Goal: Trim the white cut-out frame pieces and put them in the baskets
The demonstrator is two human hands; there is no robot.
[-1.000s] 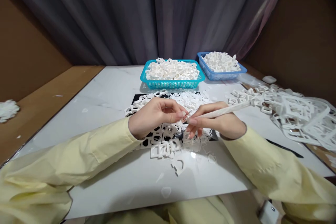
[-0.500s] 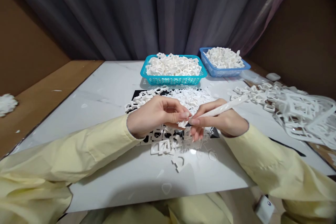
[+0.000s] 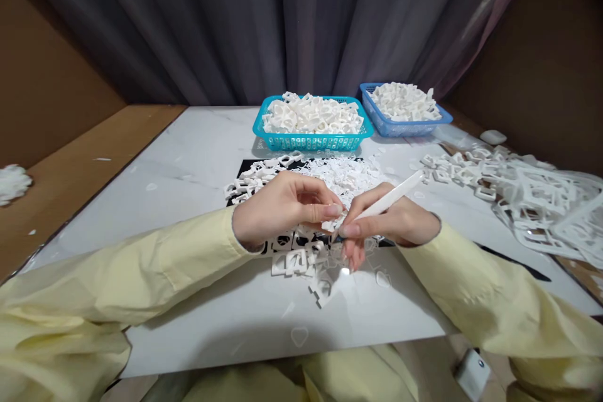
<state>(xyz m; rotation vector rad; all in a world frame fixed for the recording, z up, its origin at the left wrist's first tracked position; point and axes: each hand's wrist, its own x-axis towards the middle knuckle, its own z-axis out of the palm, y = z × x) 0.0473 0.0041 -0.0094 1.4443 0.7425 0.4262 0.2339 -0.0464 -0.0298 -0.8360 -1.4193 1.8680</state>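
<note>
Between its thumb and fingers, my left hand pinches a small white plastic piece. My right hand is closed round a white-handled craft knife, its tip angled down to the left beside the piece. The two hands almost meet over a black mat. White frame-shaped parts lie below them at the mat's near edge, and thin white scraps cover the mat behind them. The fingers partly hide the held piece.
A teal basket heaped with white parts stands at the back, with a blue basket of similar parts to its right. Loose white frames pile up at the right. A black strip lies beside my right forearm.
My right hand has tilted the knife more steeply, and its tip has come lower beside the white piece. My left hand keeps its pinch in nearly the same place.
</note>
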